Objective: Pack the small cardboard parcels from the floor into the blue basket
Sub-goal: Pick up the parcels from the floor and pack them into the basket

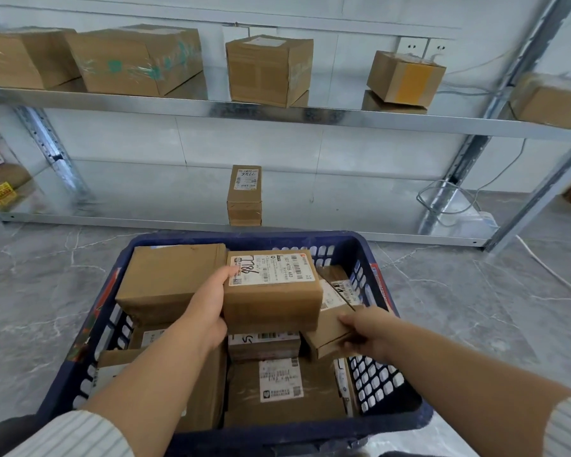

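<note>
progress: blue basket (244, 237) is sitting on the floor and is looking close to full, with parcels lying in at least two layers inside it. left hand (208, 308) is gripping the labelled parcel (272, 291) by the end nearer the basket's left wall, fingers curled round its side, holding it over the basket's middle. right hand (366, 328) is pinching a smaller parcel (330, 331), tilted, by the basket's right wall. neither is looking settled yet

no loose parcel is showing on the floor around the basket, so i am judging the task near its end. one standing parcel (244, 192) is waiting on the low shelf beyond the basket; unclear whether it counts

hidden: forearms are covering part of the basket's near rim, lower layers are not showing, and most label print is blurring out
</note>
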Available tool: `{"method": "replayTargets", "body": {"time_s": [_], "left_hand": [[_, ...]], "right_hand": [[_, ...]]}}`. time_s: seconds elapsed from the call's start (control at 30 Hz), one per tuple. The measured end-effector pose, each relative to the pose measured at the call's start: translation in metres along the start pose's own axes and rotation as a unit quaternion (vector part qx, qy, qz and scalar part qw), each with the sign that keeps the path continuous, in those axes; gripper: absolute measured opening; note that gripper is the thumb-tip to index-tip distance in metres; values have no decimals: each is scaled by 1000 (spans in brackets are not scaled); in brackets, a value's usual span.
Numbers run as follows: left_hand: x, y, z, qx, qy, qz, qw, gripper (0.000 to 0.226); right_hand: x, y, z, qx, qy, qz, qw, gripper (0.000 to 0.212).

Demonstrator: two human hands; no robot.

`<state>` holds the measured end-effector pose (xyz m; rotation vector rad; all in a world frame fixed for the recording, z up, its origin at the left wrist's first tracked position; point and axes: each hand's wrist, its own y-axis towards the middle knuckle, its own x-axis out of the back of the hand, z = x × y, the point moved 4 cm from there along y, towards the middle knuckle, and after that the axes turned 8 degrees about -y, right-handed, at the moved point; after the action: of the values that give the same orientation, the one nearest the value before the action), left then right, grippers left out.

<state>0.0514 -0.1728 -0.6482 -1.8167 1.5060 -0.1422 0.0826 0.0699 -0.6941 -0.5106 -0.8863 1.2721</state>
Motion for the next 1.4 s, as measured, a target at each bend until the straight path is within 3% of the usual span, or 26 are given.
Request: {"method": "replayTargets", "body": {"time_s": [0.23, 0.4, 0.57, 0.8, 1.03, 1.13, 1.27, 1.4], "left_hand": [[-1, 6, 11, -1, -9, 3, 1000, 24], [10, -12, 12, 4, 16, 40, 999, 25], [11, -35, 13, 35, 71, 89, 993, 28], [24, -52, 25, 72, 47, 132, 988, 37], [36, -50, 43, 81, 109, 121, 983, 43], [35, -46, 51, 75, 149, 106, 980, 47], [25, -26, 58, -25, 289, 42, 956, 69], [29, -33, 72, -10, 360, 65, 931, 56]], "right_hand": [[2, -6, -14, 9, 77, -28, 997, 14], [11, 1, -1, 72, -62, -136, 986, 38], [17, 3, 9, 98, -79, -126, 984, 43], [14, -13, 11, 166, -82, -122, 975, 34], [28, -10, 41, 258, -205, -194, 924, 37], [28, -4, 59, 279, -205, -161, 924, 35], [15, 6, 75, 283, -198, -98, 933, 34], [-5, 24, 82, 275, -220, -35, 936, 33]]}}
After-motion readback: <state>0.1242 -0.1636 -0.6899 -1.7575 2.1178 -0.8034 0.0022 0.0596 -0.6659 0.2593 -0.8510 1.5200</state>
